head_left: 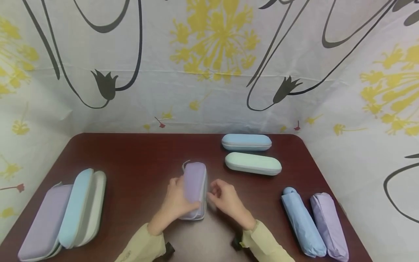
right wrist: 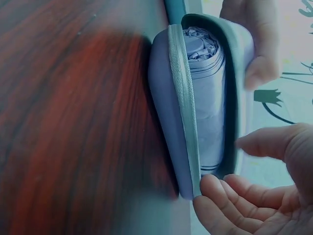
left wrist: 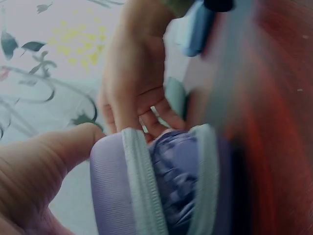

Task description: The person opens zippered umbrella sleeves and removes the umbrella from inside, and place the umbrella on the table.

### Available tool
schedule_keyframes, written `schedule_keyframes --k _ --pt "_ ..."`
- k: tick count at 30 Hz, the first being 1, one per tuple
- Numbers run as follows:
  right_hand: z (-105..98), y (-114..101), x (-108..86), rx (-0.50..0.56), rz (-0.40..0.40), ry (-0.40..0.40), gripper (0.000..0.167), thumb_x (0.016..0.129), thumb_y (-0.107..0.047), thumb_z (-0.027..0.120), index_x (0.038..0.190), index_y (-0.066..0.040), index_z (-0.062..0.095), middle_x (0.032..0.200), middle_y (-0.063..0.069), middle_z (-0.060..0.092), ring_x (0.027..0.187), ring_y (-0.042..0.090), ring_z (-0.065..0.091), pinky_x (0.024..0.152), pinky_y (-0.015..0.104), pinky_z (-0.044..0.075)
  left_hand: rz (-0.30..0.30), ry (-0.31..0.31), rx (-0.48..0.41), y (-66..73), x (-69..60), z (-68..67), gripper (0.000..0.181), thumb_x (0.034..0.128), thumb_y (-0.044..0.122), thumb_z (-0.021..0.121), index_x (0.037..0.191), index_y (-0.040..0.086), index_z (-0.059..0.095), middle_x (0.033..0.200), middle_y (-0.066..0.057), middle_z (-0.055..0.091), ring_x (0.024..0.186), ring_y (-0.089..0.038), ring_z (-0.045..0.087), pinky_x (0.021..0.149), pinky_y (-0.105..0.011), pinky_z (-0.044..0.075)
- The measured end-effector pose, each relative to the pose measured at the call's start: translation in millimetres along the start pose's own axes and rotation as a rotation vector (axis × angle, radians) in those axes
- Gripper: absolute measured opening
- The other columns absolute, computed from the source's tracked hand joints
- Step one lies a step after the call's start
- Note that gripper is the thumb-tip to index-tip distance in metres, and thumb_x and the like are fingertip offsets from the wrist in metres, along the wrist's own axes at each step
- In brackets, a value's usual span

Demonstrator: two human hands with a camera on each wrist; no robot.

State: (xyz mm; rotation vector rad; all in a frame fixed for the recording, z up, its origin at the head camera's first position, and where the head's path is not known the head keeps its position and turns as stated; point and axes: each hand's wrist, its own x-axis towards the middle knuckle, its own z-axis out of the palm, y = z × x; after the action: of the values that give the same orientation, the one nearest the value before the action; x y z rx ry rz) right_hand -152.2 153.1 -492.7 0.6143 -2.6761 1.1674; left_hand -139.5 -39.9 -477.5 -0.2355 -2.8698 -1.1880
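On the tabletop (head_left: pixel 140 156), the left hand (head_left: pixel 175 199) grips a gaping lilac case (head_left: pixel 195 178) holding an umbrella (right wrist: pixel 208 107); the right hand (head_left: pixel 229 199), fingers (right wrist: pixel 257 193) parted, is at its zip (right wrist: pixel 184 88), seemingly working it, needing a pinch next

BACKDROP: creased white sheet-like wall covering (head_left: pixel 157 54), rear and both sides; printed with large yellow dandelion-like bursts (head_left: pixel 222 34), dark grey tulip-shaped flowers (head_left: pixel 106 84) on curling stems, small red blossoms (head_left: pixel 162 125) | FURNITURE: dark reddish-brown wood-grain tabletop (head_left: pixel 140 156), far corners rounded, far edge against covering | LIGHT: soft, diffuse; pale haze across near middle.
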Motion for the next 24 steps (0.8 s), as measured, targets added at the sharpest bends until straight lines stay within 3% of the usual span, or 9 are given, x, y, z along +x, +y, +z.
schedule_keyframes --k 3,5,8,10,12,15,19,24 --pt "4 -4 5.6 0.008 0.019 0.013 0.023 0.075 -0.012 0.075 0.089 -0.001 0.061 0.069 0.002 0.057 0.058 0.013 0.054 0.051 0.019 0.044 -0.058 -0.074 -0.078 -5.1 3.3 -11.2 0.087 0.057 0.022 0.08 0.127 -0.015 0.043 0.112 -0.027 0.047 0.097 -0.035 0.05 0.083 -0.047 0.047" --pt "6 -9 9.7 0.012 0.035 0.015 0.028 0.076 -0.017 0.076 0.091 0.001 0.061 0.069 0.003 0.057 0.058 0.013 0.055 0.05 0.019 0.044 -0.106 -0.12 -0.175 -9.1 4.7 -17.8 0.082 0.061 0.018 0.077 0.126 -0.016 0.043 0.113 -0.027 0.049 0.097 -0.035 0.053 0.083 -0.046 0.048" --pt "11 -16 16.9 -0.001 0.049 0.013 0.037 0.076 -0.023 0.075 0.096 0.005 0.061 0.069 0.005 0.057 0.058 0.013 0.053 0.05 0.02 0.043 -0.19 -0.173 -0.394 -16.8 4.5 -26.9 0.073 0.0671 0.012 0.072 0.127 -0.018 0.042 0.116 -0.029 0.053 0.097 -0.034 0.058 0.083 -0.044 0.049" --pt "14 -21 22.3 -0.027 0.061 0.001 0.047 0.076 -0.027 0.075 0.104 0.008 0.059 0.069 0.007 0.057 0.058 0.012 0.051 0.05 0.021 0.043 -0.239 -0.213 -0.588 -23.3 4.1 -31.2 0.068 0.0717 0.007 0.066 0.128 -0.019 0.039 0.119 -0.031 0.053 0.098 -0.031 0.059 0.084 -0.041 0.049" --pt "17 -26 27.6 -0.055 0.088 -0.017 0.058 0.075 -0.03 0.075 0.112 0.01 0.055 0.072 0.008 0.058 0.06 0.012 0.052 0.053 0.024 0.045 -0.27 -0.259 -0.749 -30.4 3.3 -34.4 0.065 0.0752 0.005 0.061 0.13 -0.02 0.036 0.123 -0.032 0.051 0.1 -0.026 0.058 0.087 -0.037 0.047" --pt "21 -34 34.5 -0.087 0.151 -0.068 0.07 0.073 -0.033 0.076 0.121 0.01 0.049 0.078 0.009 0.06 0.064 0.015 0.056 0.056 0.029 0.048 -0.282 -0.333 -0.915 -39.0 2.4 -37.0 0.062 0.0786 0.006 0.056 0.13 -0.021 0.034 0.12 -0.026 0.053 0.099 -0.018 0.056 0.089 -0.031 0.045" --pt "26 -43 40.5 -0.129 0.234 -0.145 0.073 0.071 -0.033 0.077 0.121 0.009 0.047 0.085 0.011 0.06 0.069 0.02 0.059 0.058 0.033 0.05 -0.259 -0.392 -1.028 -45.8 0.7 -38.3 0.06 0.0791 0.008 0.055 0.126 -0.025 0.035 0.106 -0.014 0.059 0.092 -0.013 0.057 0.085 -0.026 0.047" --pt "33 -48 43.7 -0.159 0.29 -0.18 0.079 0.069 -0.034 0.079 0.123 0.012 0.044 0.083 0.012 0.059 0.067 0.021 0.058 0.056 0.034 0.05 -0.247 -0.419 -1.082 -48.9 -1.1 -38.9 0.058 0.0794 0.005 0.052 0.123 -0.028 0.033 0.099 -0.008 0.061 0.092 -0.012 0.058 0.085 -0.026 0.047"
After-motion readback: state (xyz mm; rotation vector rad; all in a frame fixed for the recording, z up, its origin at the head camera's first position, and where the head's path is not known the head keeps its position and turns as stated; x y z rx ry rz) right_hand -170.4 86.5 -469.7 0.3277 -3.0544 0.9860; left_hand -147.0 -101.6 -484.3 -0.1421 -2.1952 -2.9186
